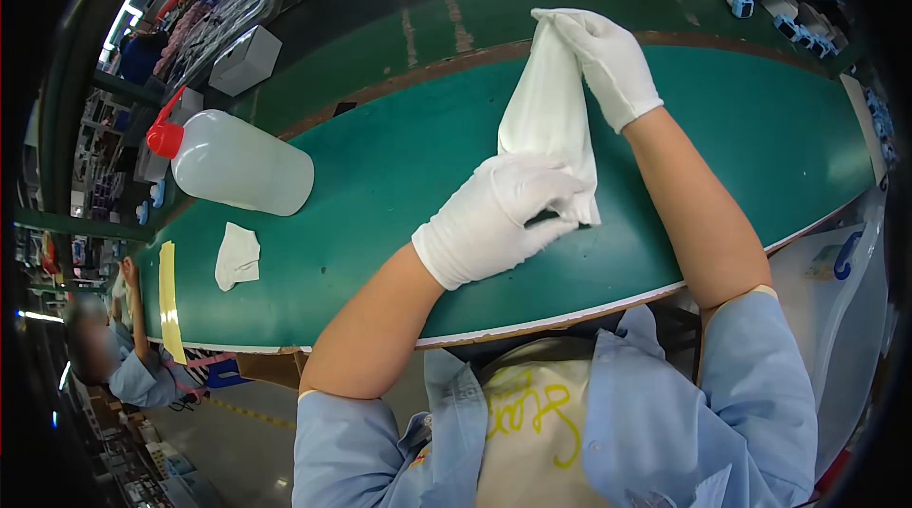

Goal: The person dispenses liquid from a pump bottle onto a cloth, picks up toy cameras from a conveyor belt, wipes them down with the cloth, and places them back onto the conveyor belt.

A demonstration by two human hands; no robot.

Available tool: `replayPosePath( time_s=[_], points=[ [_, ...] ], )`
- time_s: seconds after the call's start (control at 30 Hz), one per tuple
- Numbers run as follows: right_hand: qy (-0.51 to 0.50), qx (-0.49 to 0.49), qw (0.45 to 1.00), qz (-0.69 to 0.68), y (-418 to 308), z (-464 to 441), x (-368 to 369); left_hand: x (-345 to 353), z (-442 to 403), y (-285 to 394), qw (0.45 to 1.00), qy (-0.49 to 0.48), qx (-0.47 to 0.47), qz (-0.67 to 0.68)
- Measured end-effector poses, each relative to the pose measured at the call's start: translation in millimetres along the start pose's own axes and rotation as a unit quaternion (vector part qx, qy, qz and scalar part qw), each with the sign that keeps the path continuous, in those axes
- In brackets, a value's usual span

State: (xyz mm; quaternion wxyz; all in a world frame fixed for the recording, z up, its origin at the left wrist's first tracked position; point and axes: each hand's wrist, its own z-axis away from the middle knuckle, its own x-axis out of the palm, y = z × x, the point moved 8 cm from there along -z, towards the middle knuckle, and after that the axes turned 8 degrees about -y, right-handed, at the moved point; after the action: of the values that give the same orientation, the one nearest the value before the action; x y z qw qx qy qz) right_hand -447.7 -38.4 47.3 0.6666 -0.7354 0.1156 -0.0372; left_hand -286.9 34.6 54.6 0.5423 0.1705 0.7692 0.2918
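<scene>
A white cloth [544,114] stretches between my two hands above the green tabletop [380,194]. Its far end is pinched in the fingers of my right hand [613,66], which wears a white glove. My left hand [499,218], gloved too, closes its thumb and fingers at the cloth's near end; part of that grip is hidden behind the glove. A smaller piece of white cloth [237,256] lies on the table to the left. Beyond it, a translucent white bottle [247,163] with a red spout cap lies on its side in view.
Yellow tape [170,304] runs along the table's left end. Behind the table is a dark green belt [361,42], with white boxes [245,60] and small blue parts [740,3] near it. A pale bin [826,289] stands at right. Another person [142,375] works at far left.
</scene>
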Motion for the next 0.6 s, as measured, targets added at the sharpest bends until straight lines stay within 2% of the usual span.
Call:
replayPosePath(
  time_s=[0.1,0.2,0.3,0.33,0.43,0.47,0.53,0.57,0.6],
  points=[
    [-0.016,0.062,0.998,-0.004,24,-8,-1,9,2,-6,0.996,-0.042,-0.042,0.063],
    [-0.029,0.06,0.998,-0.001,23,-9,-5,13,1,-7,0.994,-0.061,-0.043,0.083],
    [-0.176,-0.08,0.981,0.003,-8,-8,7,11,0,-10,0.987,-0.064,-0.076,0.129],
    [-0.253,-0.071,0.965,0.015,-12,-2,14,10,1,-13,0.982,-0.062,-0.094,0.151],
    [-0.446,-0.043,0.892,0.063,-22,24,31,-2,6,-16,0.993,-0.008,-0.009,0.114],
    [-0.462,-0.006,0.881,0.101,-17,30,34,-8,6,-19,0.982,-0.007,-0.047,0.183],
    [-0.509,0.064,0.83,0.218,2,37,40,-22,20,-36,0.965,0.082,-0.061,0.24],
    [-0.518,0.097,0.821,0.221,5,42,44,-36,23,-38,0.968,0.144,-0.061,0.197],
    [-0.527,0.13,0.81,0.224,7,49,47,-42,27,-42,0.944,0.196,-0.117,0.237]
  ],
)
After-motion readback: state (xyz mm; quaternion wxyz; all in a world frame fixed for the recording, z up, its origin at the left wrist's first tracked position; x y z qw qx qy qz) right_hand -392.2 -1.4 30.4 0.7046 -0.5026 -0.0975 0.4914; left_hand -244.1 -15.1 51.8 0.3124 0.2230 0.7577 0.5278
